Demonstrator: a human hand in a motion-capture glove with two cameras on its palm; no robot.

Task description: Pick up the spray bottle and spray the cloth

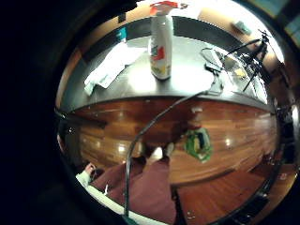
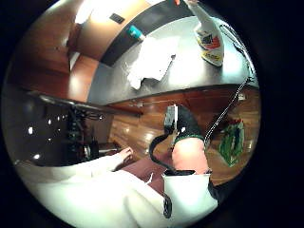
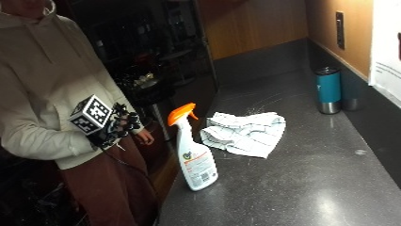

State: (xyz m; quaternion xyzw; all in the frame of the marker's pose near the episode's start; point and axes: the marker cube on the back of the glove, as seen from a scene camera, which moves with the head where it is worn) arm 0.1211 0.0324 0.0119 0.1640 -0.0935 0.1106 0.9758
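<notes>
Bottle first: a white spray bottle (image 3: pixel 196 160) with an orange trigger head and a red-and-yellow label stands upright near the front edge of the dark grey countertop (image 3: pixel 300 188). Just behind it, not touching, lies a crumpled white cloth (image 3: pixel 245 133) with thin dark checks. A teal tumbler (image 3: pixel 328 90) stands well apart by the back wall. The person in a cream hoodie stands beside the counter, the gloved right hand (image 3: pixel 119 126) held at the waist away from the bottle, fingers loosely curled and gripping nothing. The bare hand (image 3: pixel 145 137) hangs beside it.
</notes>
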